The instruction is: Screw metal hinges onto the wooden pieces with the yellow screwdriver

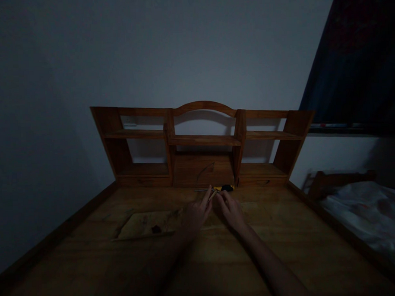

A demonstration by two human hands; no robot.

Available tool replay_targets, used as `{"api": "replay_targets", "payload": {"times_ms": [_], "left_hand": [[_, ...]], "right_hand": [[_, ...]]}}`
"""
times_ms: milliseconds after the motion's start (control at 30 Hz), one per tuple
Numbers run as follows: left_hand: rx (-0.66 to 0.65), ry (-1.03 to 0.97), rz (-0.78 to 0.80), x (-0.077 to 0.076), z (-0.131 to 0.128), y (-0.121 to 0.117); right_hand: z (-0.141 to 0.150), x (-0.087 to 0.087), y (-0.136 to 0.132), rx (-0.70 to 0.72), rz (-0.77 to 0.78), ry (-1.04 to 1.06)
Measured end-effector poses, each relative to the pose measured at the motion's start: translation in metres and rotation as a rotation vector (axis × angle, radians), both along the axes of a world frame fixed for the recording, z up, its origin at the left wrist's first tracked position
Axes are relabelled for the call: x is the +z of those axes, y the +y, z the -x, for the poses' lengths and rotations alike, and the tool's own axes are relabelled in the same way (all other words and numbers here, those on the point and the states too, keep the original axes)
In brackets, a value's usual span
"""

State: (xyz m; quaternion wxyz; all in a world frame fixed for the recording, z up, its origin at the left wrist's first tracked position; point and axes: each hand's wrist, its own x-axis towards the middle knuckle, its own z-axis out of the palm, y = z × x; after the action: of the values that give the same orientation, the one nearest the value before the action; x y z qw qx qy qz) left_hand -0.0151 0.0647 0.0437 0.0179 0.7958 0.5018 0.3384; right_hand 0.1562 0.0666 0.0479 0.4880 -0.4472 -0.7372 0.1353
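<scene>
- Clock centred on the fingertips, 12 pointing away from the wearer; light dim, fine detail at the fingers poor.
- Left hand [198, 212]: comes in from 7 o'clock, forefinger stretched toward 12 to 1; grip closed, pinching a small yellowish strip [213, 194].
- Right hand [231, 209]: comes in from 5 o'clock, fingers bent inward, tips at the strip's near side; cannot tell whether its grip presses on the strip or only rests beside it.
- Strip: at clock centre, between the two sets of fingertips, slanting roughly 7 to 1; material unclear.
- Screwdriver [227, 188], yellow-and-black handle: just beyond the fingertips at 12, lying crosswise; handle toward 3, thin shaft toward 9. Contact with the fingers cannot be made out.
- Worktop [285, 235]: wood, under both hands; rough pale patch [138, 224] with a dark spot [156, 229] at 8 to 9.
- Wooden shelf unit [205, 141]: at 12, along the worktop's far edge, arched rail at its middle.
- White wall socket [129, 123]: at 10 to 11, seen through the unit's left bay.
- Dark curtain [363, 60]: at 2.
- Crumpled whitish cover [364, 209]: at 3 to 4, beyond the worktop's side edge.
</scene>
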Motion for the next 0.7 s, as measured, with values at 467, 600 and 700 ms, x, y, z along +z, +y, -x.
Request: {"api": "replay_targets", "payload": {"times_ms": [467, 600, 700], "left_hand": [[0.032, 0.079, 0.005, -0.0048, 0.0004, 0.0020], [0.048, 0.018, 0.017, -0.0042, -0.0014, 0.0014], [0.022, -0.038, 0.017, -0.0013, -0.0022, -0.0005]], "right_hand": [[-0.0004, -0.0024, 0.0026, -0.036, -0.071, -0.004], [-0.0011, -0.0029, 0.0033, -0.029, -0.094, -0.018], [-0.0009, -0.0033, 0.0035, -0.028, -0.106, -0.032]]}}
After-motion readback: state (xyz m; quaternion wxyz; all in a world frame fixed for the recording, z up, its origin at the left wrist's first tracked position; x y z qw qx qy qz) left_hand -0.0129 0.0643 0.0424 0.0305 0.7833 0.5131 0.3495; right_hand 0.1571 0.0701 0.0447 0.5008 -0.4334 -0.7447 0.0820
